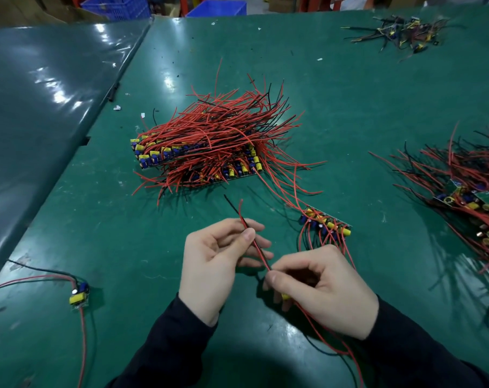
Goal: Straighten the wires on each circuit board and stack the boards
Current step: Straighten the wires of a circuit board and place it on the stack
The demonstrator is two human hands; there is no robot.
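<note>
My left hand (pixel 218 264) pinches a red and black wire pair (pixel 254 242) between thumb and fingers, the wire tips pointing up and left. My right hand (pixel 321 292) grips the same pair lower down, with a small circuit board mostly hidden inside it; only a yellow part (pixel 285 296) shows. More red and black wires trail out under my right wrist. A short row of stacked boards (pixel 326 222) lies just beyond my right hand. A large stack of boards with a mass of red wires (pixel 209 144) sits in the middle of the green table (pixel 349 107).
A single board with yellow and blue parts (pixel 79 295) lies at the near left, its wires spread out. A loose pile of boards and wires (pixel 467 191) is at the right edge. Scrap wire bits (pixel 400 32) lie far right. Blue crates (pixel 218 8) stand beyond the table.
</note>
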